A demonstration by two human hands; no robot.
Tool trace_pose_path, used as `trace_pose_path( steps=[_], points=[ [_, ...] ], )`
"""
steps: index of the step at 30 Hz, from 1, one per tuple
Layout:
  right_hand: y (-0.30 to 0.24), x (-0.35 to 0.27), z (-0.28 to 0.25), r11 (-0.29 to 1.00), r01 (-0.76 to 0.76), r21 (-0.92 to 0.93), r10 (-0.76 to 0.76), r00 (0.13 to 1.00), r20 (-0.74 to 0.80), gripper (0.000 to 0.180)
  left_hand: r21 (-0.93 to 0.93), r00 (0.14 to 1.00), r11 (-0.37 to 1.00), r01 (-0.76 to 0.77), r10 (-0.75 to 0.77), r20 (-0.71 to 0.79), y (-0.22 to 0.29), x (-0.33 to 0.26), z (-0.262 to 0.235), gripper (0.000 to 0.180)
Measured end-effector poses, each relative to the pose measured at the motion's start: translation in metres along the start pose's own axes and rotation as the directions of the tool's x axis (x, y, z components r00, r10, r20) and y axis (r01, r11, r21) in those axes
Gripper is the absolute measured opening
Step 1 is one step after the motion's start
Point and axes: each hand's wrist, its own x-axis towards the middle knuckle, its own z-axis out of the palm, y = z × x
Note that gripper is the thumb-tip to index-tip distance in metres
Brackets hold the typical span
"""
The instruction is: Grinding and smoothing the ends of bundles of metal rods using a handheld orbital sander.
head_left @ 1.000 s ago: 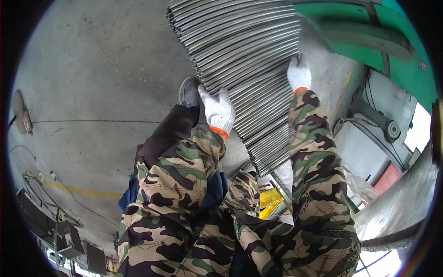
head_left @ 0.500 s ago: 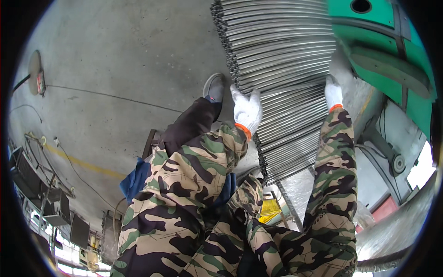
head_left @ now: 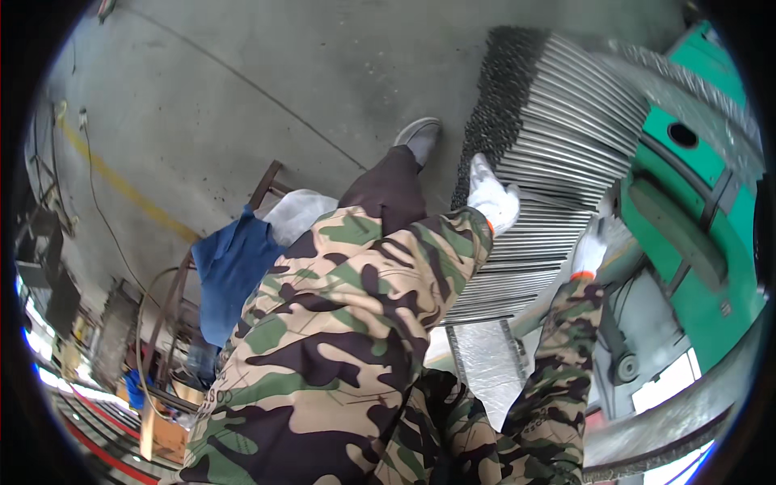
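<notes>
A large stack of thin grey metal tubes (head_left: 578,121) lies ahead of me to the right, its dark open ends facing left. My left hand (head_left: 495,200), in a white glove with an orange cuff, is closed at the left ends of a few tubes, thumb toward me. At their opposite ends is my right hand (head_left: 591,249), gloved the same way. Its fingers are slightly blurred and close around the tube ends. A few tubes between my hands lie a little askew to the rows beneath. How many I hold is hidden.
A green machine (head_left: 703,194) stands close on the right. Plastic-wrapped support (head_left: 487,360) shows below the stack. A blue cloth (head_left: 230,275) hangs on a brown metal frame (head_left: 265,184) at my left. A cable (head_left: 267,97) crosses the concrete floor.
My view has swung to the left, so the stack and machine appear farther right and more tube ends show. Both hands remain at the tubes' two ends.
</notes>
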Motion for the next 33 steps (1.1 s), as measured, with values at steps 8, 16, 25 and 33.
trace_pose_path(
  steps=[8, 16, 25, 33],
  points=[
    [-0.136, -0.122, -0.087, 0.766, -0.245, 0.595, 0.139, 0.966, 0.22, 0.049, -0.058, 0.999, 0.998, -0.024, 0.026, 0.033, 0.008, -0.001, -0.025, 0.099],
    [-0.197, -0.212, -0.119, 0.527, -0.513, 0.678, 0.189, 0.848, 0.495, 0.055, -0.295, 0.992, 0.949, -0.114, 0.122, 0.01, 0.006, 0.012, -0.021, 0.088],
    [-0.239, -0.299, -0.116, 0.228, -0.741, 0.631, 0.078, 0.66, 0.747, 0.048, 0.058, 0.99, 0.998, -0.026, 0.034, -0.139, 0.011, 0.151, -0.051, 0.054],
    [-0.252, -0.372, -0.092, -0.015, -0.815, 0.579, 0.04, 0.578, 0.815, 0.044, -0.571, 0.976, 0.802, 0.173, -0.061, 0.211, 0.021, 0.153, -0.034, 0.093]
  ],
)
